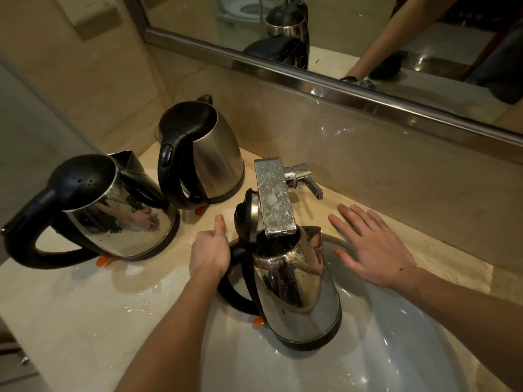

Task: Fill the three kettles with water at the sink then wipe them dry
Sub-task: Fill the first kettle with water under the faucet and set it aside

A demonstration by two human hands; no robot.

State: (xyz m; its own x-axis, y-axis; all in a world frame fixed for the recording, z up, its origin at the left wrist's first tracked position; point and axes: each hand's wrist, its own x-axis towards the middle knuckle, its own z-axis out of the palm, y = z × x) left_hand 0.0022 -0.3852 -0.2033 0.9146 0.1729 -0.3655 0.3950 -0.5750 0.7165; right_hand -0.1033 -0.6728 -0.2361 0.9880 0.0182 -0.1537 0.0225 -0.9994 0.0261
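Observation:
Three steel kettles with black handles are in view. My left hand (210,251) grips the handle of the open kettle (300,290), which is held in the white sink (396,349) with its lid flipped up and its mouth under the square chrome tap spout (273,196). No water stream is visible. My right hand (373,246) hovers flat with fingers spread, just right of the kettle and below the tap lever (307,179). Two closed kettles stand on the counter at left: the near one (113,210) and the far one (206,154), both beaded with drops.
The beige stone counter (85,306) is wet with puddles around the kettles. A marble backsplash and a framed mirror (339,38) run behind the sink. A green cloth shows only as a reflection in the mirror at upper right.

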